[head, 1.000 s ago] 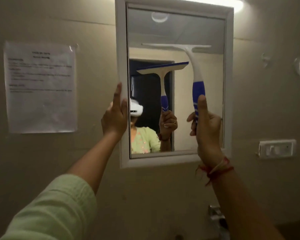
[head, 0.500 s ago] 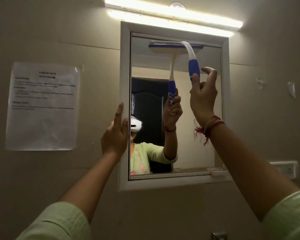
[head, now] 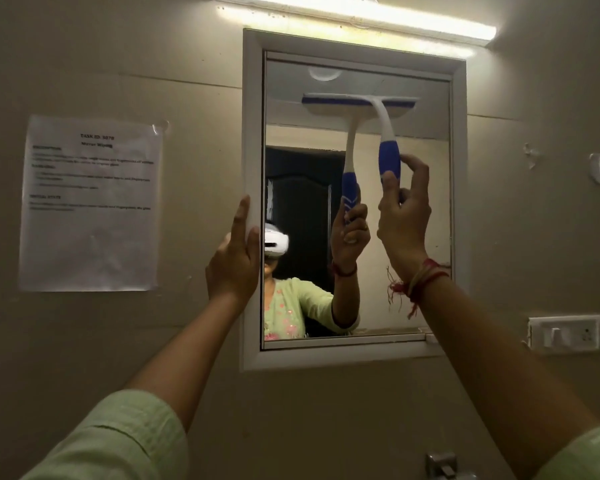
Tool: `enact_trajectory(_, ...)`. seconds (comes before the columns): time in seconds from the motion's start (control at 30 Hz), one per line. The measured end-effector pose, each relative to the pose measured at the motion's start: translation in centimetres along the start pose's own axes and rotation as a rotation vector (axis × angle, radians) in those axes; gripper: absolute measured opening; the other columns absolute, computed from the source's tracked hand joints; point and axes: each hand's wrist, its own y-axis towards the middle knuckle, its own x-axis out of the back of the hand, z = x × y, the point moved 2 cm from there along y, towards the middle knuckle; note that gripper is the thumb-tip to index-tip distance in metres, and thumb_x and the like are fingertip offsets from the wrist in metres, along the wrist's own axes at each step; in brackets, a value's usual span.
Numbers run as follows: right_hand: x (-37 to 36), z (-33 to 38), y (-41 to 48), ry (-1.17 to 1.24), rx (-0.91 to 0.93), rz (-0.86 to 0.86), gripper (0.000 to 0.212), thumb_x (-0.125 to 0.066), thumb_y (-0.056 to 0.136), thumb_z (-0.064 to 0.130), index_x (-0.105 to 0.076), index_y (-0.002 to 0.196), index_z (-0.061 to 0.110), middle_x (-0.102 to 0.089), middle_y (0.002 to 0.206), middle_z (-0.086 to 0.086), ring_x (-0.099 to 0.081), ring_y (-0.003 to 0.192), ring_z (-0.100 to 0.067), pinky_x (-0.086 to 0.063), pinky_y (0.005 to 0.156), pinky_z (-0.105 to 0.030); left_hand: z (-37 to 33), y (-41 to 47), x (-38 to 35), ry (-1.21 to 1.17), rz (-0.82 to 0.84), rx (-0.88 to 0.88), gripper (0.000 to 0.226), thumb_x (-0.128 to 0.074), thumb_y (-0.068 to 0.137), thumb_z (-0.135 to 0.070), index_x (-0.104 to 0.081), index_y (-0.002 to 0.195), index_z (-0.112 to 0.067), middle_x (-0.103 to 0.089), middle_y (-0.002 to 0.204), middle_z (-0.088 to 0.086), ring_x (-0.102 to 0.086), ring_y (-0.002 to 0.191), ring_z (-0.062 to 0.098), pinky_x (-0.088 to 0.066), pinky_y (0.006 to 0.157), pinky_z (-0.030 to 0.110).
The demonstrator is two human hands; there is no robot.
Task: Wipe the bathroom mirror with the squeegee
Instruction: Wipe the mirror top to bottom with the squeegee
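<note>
A white-framed mirror (head: 430,220) hangs on the beige wall. My right hand (head: 404,220) grips the blue end of a white and blue squeegee (head: 388,157). Its blade lies flat against the glass in the upper right part of the mirror, a little below the top edge. My left hand (head: 234,258) rests on the left side of the mirror frame (head: 252,133), fingers pointing up and thumb on the frame's front. The glass reflects the squeegee, my arm and a dark doorway behind me.
A tube light (head: 357,15) glows above the mirror. A printed sheet (head: 90,202) is taped to the wall on the left. A switch plate (head: 567,334) sits on the wall at the lower right, small hooks (head: 596,168) above it, and a metal fitting (head: 442,465) below the mirror.
The squeegee went up to the top edge of the mirror, then came down a little along the glass. My left hand stayed on the frame. The view tilted up.
</note>
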Motion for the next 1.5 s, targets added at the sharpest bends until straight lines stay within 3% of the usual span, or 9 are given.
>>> enact_trajectory(0.17, -0.2, 0.8, 2.1, 0.013, -0.036, -0.011, 0.033, -0.047, 0.095, 0.026, -0.04, 0.126, 0.016, -0.059, 0.095, -0.002, -0.057, 0.051, 0.009, -0.042, 0.045, -0.003, 0.0, -0.1, -0.2, 0.009, -0.004, -0.01, 0.049, -0.032, 0.099, -0.036, -0.012, 0.143, -0.037, -0.048, 0.067, 0.003, -0.035, 0.048, -0.001, -0.019, 0.044, 0.016)
enact_trajectory(0.27, -0.7, 1.2, 2.6, 0.043, -0.073, -0.002, 0.033, -0.047, 0.095, 0.026, -0.039, 0.126, 0.018, -0.059, 0.098, -0.005, -0.057, 0.051, 0.009, -0.043, 0.044, -0.006, 0.1, 0.0, -0.1, 0.013, -0.003, -0.016, 0.049, -0.032, 0.099, -0.036, -0.011, 0.143, -0.037, -0.047, 0.068, 0.003, -0.034, 0.048, 0.0, -0.02, 0.043, 0.017)
enact_trajectory(0.5, 1.2, -0.9, -2.6, 0.12, -0.15, 0.02, 0.029, -0.047, 0.095, 0.023, -0.041, 0.123, 0.018, -0.057, 0.08, 0.009, -0.057, 0.05, 0.006, -0.044, 0.046, -0.007, 0.1, 0.0, -0.2, 0.01, 0.0, -0.01, 0.049, -0.032, 0.099, -0.033, -0.013, 0.144, -0.035, -0.045, 0.066, 0.001, -0.035, 0.047, 0.0, -0.02, 0.043, 0.017)
enact_trajectory(0.63, 0.9, 0.4, -0.6, 0.153, -0.164, 0.011, 0.021, -0.048, 0.095, 0.023, -0.043, 0.115, 0.02, -0.057, 0.073, 0.008, -0.055, 0.043, 0.004, -0.041, 0.041, -0.008, 0.0, -0.1, -0.1, 0.007, -0.001, -0.002, 0.049, -0.033, 0.099, -0.034, -0.01, 0.142, -0.039, -0.045, 0.066, 0.002, -0.035, 0.047, 0.0, -0.02, 0.043, 0.017)
enact_trajectory(0.8, 0.1, 1.0, 1.6, 0.14, -0.146, 0.015, 0.027, -0.048, 0.095, 0.023, -0.044, 0.12, 0.014, -0.057, 0.08, 0.002, -0.055, 0.043, 0.003, -0.042, 0.042, -0.01, -0.1, -0.1, 0.0, 0.01, 0.001, -0.001, 0.049, -0.031, 0.098, -0.037, -0.01, 0.142, -0.039, -0.047, 0.068, 0.002, -0.036, 0.048, 0.001, -0.02, 0.044, 0.017)
enact_trajectory(1.07, 2.3, -1.3, -4.7, 0.158, -0.14, 0.038, 0.023, -0.049, 0.094, 0.016, -0.044, 0.116, 0.016, -0.059, 0.082, 0.008, -0.059, 0.054, 0.005, -0.047, 0.049, -0.006, 0.0, 0.0, -0.1, 0.018, -0.014, -0.004, 0.049, -0.033, 0.099, -0.034, -0.013, 0.144, -0.035, -0.044, 0.064, 0.001, -0.035, 0.046, 0.0, -0.019, 0.043, 0.015)
enact_trajectory(1.3, 1.5, 0.7, -1.1, 0.209, -0.174, 0.048, 0.029, -0.049, 0.094, 0.018, -0.043, 0.122, 0.01, -0.056, 0.073, 0.005, -0.054, 0.043, 0.004, -0.042, 0.043, -0.007, 0.0, -0.1, -0.2, 0.029, -0.015, 0.002, 0.049, -0.031, 0.098, -0.037, -0.014, 0.144, -0.036, -0.047, 0.068, 0.001, -0.032, 0.048, -0.002, -0.018, 0.045, 0.015)
enact_trajectory(1.5, 3.1, -2.2, -6.8, 0.22, -0.179, 0.051, 0.022, -0.051, 0.093, 0.017, -0.047, 0.114, 0.021, -0.063, 0.08, 0.006, -0.061, 0.053, 0.001, -0.047, 0.046, -0.009, 0.1, -0.1, -0.2, 0.03, -0.014, -0.008, 0.049, -0.031, 0.099, -0.036, -0.015, 0.145, -0.034, -0.046, 0.068, 0.0, -0.033, 0.048, -0.002, -0.018, 0.045, 0.014)
